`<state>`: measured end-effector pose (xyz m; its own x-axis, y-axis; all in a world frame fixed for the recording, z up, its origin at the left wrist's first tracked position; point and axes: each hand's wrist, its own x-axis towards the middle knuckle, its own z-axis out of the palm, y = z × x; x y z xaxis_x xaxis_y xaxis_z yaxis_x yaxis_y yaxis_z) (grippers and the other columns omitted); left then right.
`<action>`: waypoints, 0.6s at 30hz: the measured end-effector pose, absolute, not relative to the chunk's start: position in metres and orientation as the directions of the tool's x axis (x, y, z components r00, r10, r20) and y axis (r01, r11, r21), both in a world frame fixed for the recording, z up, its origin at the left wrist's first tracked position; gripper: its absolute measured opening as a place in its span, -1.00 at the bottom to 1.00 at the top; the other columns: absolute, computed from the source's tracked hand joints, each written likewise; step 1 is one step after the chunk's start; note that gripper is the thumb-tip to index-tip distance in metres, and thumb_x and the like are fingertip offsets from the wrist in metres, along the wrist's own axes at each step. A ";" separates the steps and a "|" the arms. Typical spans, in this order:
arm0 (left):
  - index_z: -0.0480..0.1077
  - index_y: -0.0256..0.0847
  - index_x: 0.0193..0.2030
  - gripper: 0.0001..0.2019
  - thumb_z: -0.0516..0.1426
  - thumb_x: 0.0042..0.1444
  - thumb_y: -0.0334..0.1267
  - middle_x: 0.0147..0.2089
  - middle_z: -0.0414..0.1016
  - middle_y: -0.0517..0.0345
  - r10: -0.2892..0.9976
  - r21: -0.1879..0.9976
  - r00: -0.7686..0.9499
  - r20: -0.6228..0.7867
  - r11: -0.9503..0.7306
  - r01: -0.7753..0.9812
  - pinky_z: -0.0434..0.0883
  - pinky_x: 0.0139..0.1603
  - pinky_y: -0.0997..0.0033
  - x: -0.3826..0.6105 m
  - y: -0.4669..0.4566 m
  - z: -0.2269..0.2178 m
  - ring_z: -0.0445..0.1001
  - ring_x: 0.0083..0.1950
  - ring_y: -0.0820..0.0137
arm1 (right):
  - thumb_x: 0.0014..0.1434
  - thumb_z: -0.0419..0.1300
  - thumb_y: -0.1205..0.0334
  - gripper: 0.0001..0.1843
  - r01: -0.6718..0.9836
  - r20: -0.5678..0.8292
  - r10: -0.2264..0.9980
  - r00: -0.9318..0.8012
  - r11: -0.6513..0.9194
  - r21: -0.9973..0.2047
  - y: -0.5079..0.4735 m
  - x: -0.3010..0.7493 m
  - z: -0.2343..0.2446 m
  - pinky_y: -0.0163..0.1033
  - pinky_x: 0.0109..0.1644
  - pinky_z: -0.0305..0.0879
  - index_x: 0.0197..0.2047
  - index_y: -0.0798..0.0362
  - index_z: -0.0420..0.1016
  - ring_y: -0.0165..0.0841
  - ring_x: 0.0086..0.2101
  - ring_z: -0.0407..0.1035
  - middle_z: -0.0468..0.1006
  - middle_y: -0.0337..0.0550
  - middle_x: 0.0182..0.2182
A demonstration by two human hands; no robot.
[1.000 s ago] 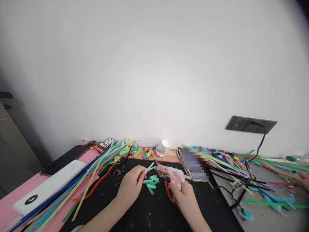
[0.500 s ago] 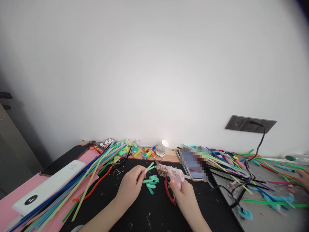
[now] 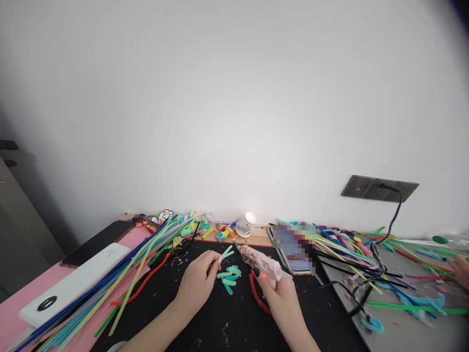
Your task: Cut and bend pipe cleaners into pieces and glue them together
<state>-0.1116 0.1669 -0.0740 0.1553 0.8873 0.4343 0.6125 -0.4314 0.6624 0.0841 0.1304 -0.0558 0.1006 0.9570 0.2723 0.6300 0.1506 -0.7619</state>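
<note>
Pinched in the fingertips of my left hand (image 3: 201, 274) is a small green pipe cleaner piece (image 3: 227, 252), its two ends spread in a V. My right hand (image 3: 280, 298) grips a pink glue gun (image 3: 261, 262) by its handle; a red light glows on it. The gun's nozzle points up and left, a little right of the V piece and apart from it. Several short green and teal pipe cleaner pieces (image 3: 229, 277) lie on the black mat (image 3: 227, 325) between my hands. Red-handled pliers (image 3: 257, 296) lie partly behind my right hand.
Long pipe cleaners (image 3: 124, 274) and a white power bank (image 3: 75, 283) lie left. A paper cup (image 3: 246, 225) leans at the back beside a phone (image 3: 298, 259). The black cord (image 3: 394, 220) runs from a wall socket. Another person's hand (image 3: 460, 270) shows at the right edge.
The glue gun's nozzle has tilted upward and drawn away from the green piece. My left hand has barely moved and still pinches the piece.
</note>
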 end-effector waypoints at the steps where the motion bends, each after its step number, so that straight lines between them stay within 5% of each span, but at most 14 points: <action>1: 0.24 -0.18 -0.45 -0.77 -0.15 0.16 -0.30 -0.49 0.28 0.22 0.889 0.668 0.147 0.434 -0.426 0.609 0.20 -0.43 0.50 -0.112 0.167 -0.074 0.29 -0.46 0.42 | 0.06 0.04 0.09 -0.64 0.623 0.290 0.951 0.106 0.164 -0.765 0.130 0.084 -0.055 -0.33 -0.36 0.27 -0.32 0.22 0.50 -0.24 -0.39 0.40 0.54 -0.02 -0.43; 9: 0.24 -0.19 -0.43 -0.76 -0.12 0.17 -0.17 -0.54 0.25 0.30 0.944 0.846 0.045 0.327 -0.314 0.431 0.19 -0.56 0.54 -0.112 0.169 -0.073 0.25 -0.62 0.50 | 0.09 -0.01 0.23 -0.60 0.804 0.333 0.932 0.141 0.088 -0.588 0.133 0.091 -0.063 -0.24 -0.17 0.26 0.01 0.06 0.31 -0.23 -0.18 0.34 0.46 -0.08 -0.16; 14: 0.24 -0.21 -0.44 -0.77 -0.09 0.15 -0.18 -0.56 0.24 0.31 0.950 0.895 0.068 0.306 -0.311 0.321 0.19 -0.59 0.57 -0.111 0.168 -0.070 0.23 -0.64 0.54 | 0.00 0.02 0.36 -0.54 0.928 0.388 0.918 0.081 0.072 -0.366 0.139 0.098 -0.084 -0.11 -0.18 0.24 0.02 0.12 0.33 -0.13 -0.23 0.31 0.47 0.00 -0.28; 18: 0.24 -0.22 -0.43 -0.78 -0.09 0.16 -0.20 -0.56 0.23 0.31 0.944 0.894 0.127 0.304 -0.328 0.304 0.19 -0.58 0.57 -0.109 0.166 -0.070 0.21 -0.64 0.55 | -0.05 0.06 0.37 -0.53 0.941 0.406 0.912 0.058 0.085 -0.326 0.138 0.098 -0.084 -0.09 -0.21 0.25 -0.01 0.06 0.35 -0.08 -0.15 0.25 0.39 0.02 -0.16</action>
<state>-0.1090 0.1663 -0.0701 0.1268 0.9443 0.3036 0.3044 -0.3284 0.8941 0.0984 0.1380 -0.0841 0.0579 0.9121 0.4059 0.9415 0.0853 -0.3261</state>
